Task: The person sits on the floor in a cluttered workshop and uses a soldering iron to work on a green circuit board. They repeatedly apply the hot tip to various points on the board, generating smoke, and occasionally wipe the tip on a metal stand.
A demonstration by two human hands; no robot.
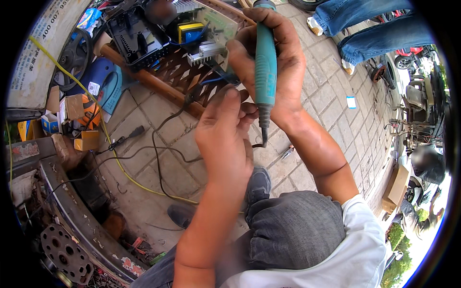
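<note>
My right hand (288, 62) is wrapped round a teal cylindrical hand tool (265, 57), held upright in the picture, with a black cord leaving its lower end. Just left of the tool, my left hand (223, 127) has its fingers curled; what is in them, if anything, is hidden. Above and behind the hands sit an exposed green circuit board (223, 21) with silver heatsinks and a yellow-and-blue component, and an open black housing (137, 38), on a brown wooden lattice stand (149, 79).
Another person's legs (374, 41) stand upper right. Black cords and a yellow cable (122, 170) cross the paving (321, 96). Small boxes (86, 140) and a white signboard (36, 67) are at left, a rusty metal edge (65, 197) at lower left, vehicles (415, 103) along the right.
</note>
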